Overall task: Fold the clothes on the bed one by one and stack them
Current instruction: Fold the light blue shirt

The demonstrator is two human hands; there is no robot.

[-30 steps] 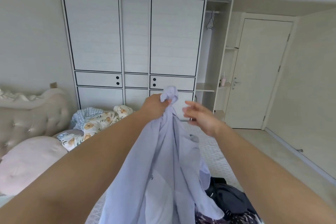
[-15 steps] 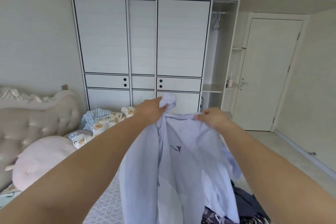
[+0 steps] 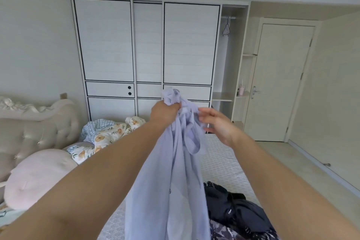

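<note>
White wardrobe doors (image 3: 148, 45) back the bed (image 3: 220, 163). Left hand (image 3: 165, 110) grips the bunched lilac shirt (image 3: 171, 171), whose hem is cut off below; right hand (image 3: 218, 122) hovers beside it with fingers spread, holding nothing. Dark clothes (image 3: 233, 208) lie partly hidden behind the shirt.

No readable text, labels, brands or numbers anywhere; small dark mark on the lilac shirt (image 3: 167, 181) too blurred to read.

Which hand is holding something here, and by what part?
The left hand grips the pale blue shirt by a bunched-up handful at its top. The right hand is open beside the shirt, holding nothing.
</note>
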